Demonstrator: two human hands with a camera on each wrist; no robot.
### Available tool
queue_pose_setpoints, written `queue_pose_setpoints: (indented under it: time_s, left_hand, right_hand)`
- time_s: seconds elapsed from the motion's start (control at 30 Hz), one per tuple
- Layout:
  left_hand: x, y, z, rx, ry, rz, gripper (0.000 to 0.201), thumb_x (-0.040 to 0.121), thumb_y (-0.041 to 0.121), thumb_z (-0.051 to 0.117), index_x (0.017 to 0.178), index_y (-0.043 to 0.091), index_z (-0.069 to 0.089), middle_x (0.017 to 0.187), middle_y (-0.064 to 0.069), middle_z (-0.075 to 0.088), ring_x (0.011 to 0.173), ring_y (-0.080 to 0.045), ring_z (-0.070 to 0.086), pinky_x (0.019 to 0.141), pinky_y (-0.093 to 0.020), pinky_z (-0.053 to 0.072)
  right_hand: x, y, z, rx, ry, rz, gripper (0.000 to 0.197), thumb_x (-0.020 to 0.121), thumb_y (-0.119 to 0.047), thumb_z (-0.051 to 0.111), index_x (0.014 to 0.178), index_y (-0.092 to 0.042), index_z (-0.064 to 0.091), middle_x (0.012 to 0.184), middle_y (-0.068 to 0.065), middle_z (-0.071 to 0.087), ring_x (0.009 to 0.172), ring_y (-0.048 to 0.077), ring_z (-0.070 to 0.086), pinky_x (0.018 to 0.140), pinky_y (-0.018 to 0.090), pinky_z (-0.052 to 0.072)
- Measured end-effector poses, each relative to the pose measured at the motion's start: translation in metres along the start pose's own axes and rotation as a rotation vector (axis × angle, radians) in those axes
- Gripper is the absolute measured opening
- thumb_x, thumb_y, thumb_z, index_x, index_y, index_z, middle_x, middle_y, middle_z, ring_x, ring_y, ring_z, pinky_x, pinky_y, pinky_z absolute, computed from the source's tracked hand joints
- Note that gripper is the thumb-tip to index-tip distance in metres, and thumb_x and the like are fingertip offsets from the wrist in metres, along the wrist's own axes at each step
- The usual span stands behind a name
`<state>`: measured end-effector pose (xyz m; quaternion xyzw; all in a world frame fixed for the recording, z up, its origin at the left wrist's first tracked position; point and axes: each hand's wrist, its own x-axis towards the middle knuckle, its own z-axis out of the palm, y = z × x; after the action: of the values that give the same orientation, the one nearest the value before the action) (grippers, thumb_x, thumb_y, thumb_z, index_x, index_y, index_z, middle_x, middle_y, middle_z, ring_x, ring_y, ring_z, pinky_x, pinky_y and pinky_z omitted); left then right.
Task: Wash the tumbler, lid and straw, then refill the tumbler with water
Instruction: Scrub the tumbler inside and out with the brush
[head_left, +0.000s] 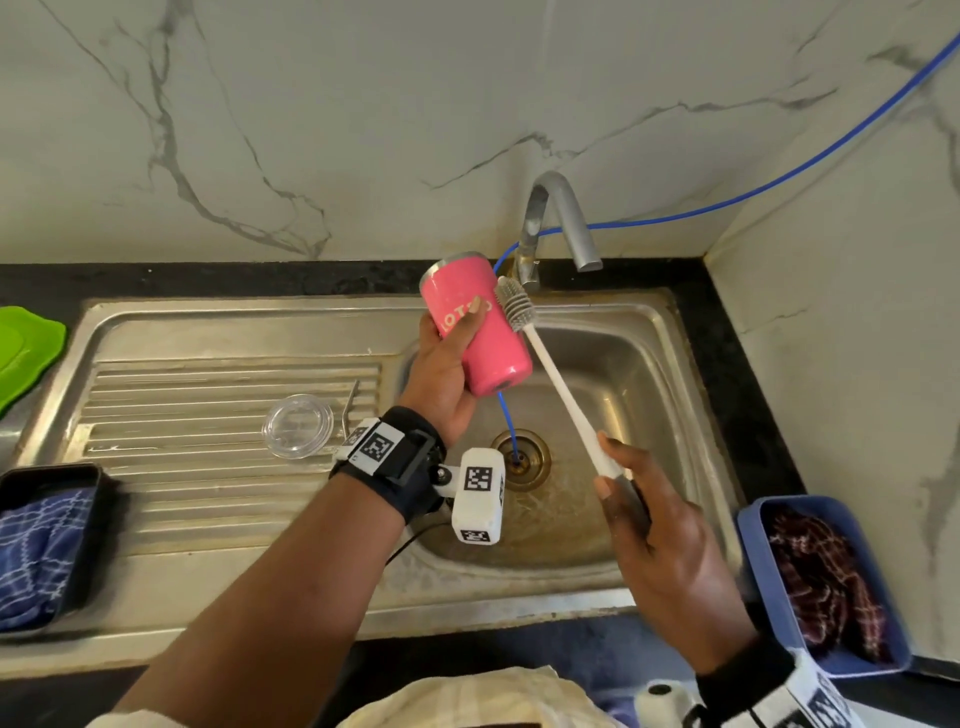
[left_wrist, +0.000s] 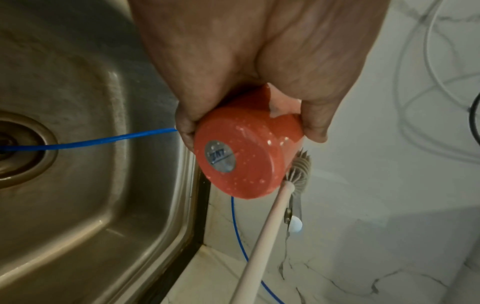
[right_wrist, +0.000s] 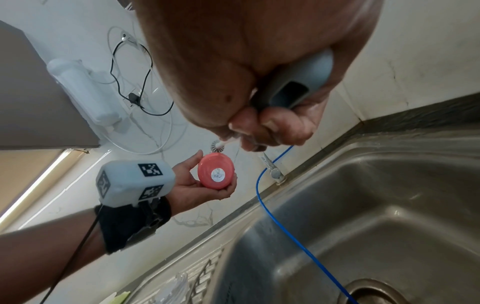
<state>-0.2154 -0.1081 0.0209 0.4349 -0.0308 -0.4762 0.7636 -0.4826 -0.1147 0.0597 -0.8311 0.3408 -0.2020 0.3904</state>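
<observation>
A pink tumbler is tilted over the sink basin, its base toward me, and my left hand grips its side. Its wet base carries a round silver sticker, also seen in the right wrist view. My right hand holds the handle of a long white bottle brush. The brush's grey bristle head lies against the tumbler's outer wall near the rim. The clear lid and a metal straw lie on the drainboard to the left.
The tap stands behind the basin, no water visibly running. A blue hose runs from the wall into the drain. A blue box with cloth sits right, a black tray with cloth and a green lid left.
</observation>
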Motion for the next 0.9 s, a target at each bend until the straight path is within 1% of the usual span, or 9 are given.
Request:
queue_pose_setpoints:
  time_s: [0.1,0.17,0.27,0.37,0.47,0.6,0.67,0.77,0.9]
  left_hand:
    - [0.005,0.006,0.004,-0.049,0.047,-0.003,0.077,0.085,0.026,0.080,0.151,0.018,0.041,0.144,-0.021,0.060,0.126,-0.040,0.065,0.096,-0.066,0.056]
    - [0.005,0.009,0.006,-0.066,0.076,-0.001,0.077,0.084,0.025,0.081,0.150,0.017,0.041,0.143,-0.022,0.061,0.125,-0.041,0.065,0.095,-0.066,0.056]
    - [-0.003,0.003,0.011,-0.036,0.029,-0.021,0.066,0.092,0.025,0.075,0.150,0.017,0.045,0.142,-0.020,0.063,0.126,-0.039,0.065,0.097,-0.064,0.056]
    - [-0.013,-0.005,0.021,-0.079,0.042,-0.068,0.064,0.092,0.028,0.072,0.149,0.011,0.049,0.141,-0.020,0.063,0.119,-0.034,0.067,0.092,-0.053,0.060]
    - [-0.008,-0.007,0.025,-0.118,0.110,-0.014,0.076,0.083,0.030,0.077,0.150,0.011,0.046,0.142,-0.022,0.062,0.122,-0.039,0.066,0.088,-0.050,0.061]
    - [0.000,-0.007,0.026,-0.067,0.206,0.024,0.094,0.075,0.042,0.089,0.150,0.013,0.041,0.141,-0.024,0.062,0.123,-0.044,0.066,0.093,-0.064,0.057]
    - [-0.002,-0.012,0.030,-0.024,0.216,0.024,0.105,0.069,0.048,0.094,0.151,0.012,0.040,0.142,-0.025,0.060,0.120,-0.042,0.068,0.087,-0.062,0.060]
    - [-0.006,-0.021,0.036,-0.009,0.223,0.023,0.092,0.077,0.041,0.088,0.151,0.012,0.041,0.141,-0.023,0.062,0.109,-0.033,0.073,0.079,-0.047,0.061]
    - [0.001,-0.020,0.037,-0.064,0.265,0.061,0.087,0.079,0.039,0.084,0.150,0.014,0.040,0.140,-0.024,0.062,0.108,-0.035,0.072,0.081,-0.048,0.061]
  right_hand:
    - [-0.013,0.009,-0.008,0.002,-0.024,0.012,0.042,0.103,-0.012,0.059,0.140,-0.031,0.054,0.059,-0.025,0.052,0.042,0.002,0.041,0.049,0.005,0.030]
    - [-0.019,0.013,-0.014,0.001,-0.048,0.031,0.045,0.103,-0.010,0.060,0.141,-0.033,0.054,0.057,-0.024,0.052,0.040,0.002,0.039,0.048,0.005,0.031]
    - [-0.009,0.017,-0.018,0.039,-0.041,0.004,0.044,0.102,-0.015,0.058,0.141,-0.035,0.053,0.060,-0.024,0.052,0.042,0.000,0.041,0.049,0.005,0.031]
    - [0.004,0.015,-0.023,0.083,-0.002,-0.039,0.039,0.101,-0.029,0.052,0.140,-0.037,0.052,0.062,-0.025,0.053,0.043,0.000,0.042,0.049,0.004,0.030]
    - [0.000,0.020,-0.030,0.075,-0.035,-0.045,0.041,0.102,-0.029,0.052,0.142,-0.034,0.052,0.064,-0.025,0.054,0.043,-0.002,0.042,0.048,0.005,0.031]
    - [-0.010,0.030,-0.037,0.042,-0.092,-0.021,0.046,0.098,-0.008,0.060,0.142,-0.022,0.055,0.068,-0.034,0.057,0.042,-0.006,0.046,0.050,0.000,0.032]
    - [-0.008,0.032,-0.039,0.059,-0.100,-0.036,0.046,0.099,-0.008,0.060,0.142,-0.024,0.054,0.070,-0.036,0.057,0.044,-0.006,0.048,0.050,0.000,0.033]
    - [0.004,0.035,-0.038,0.100,-0.090,-0.044,0.041,0.101,-0.016,0.056,0.141,-0.028,0.053,0.070,-0.035,0.057,0.047,-0.004,0.049,0.052,0.000,0.031]
    - [0.010,0.043,-0.038,0.098,-0.096,-0.052,0.041,0.101,-0.019,0.056,0.141,-0.022,0.057,0.074,-0.040,0.056,0.052,-0.007,0.052,0.056,-0.001,0.033]
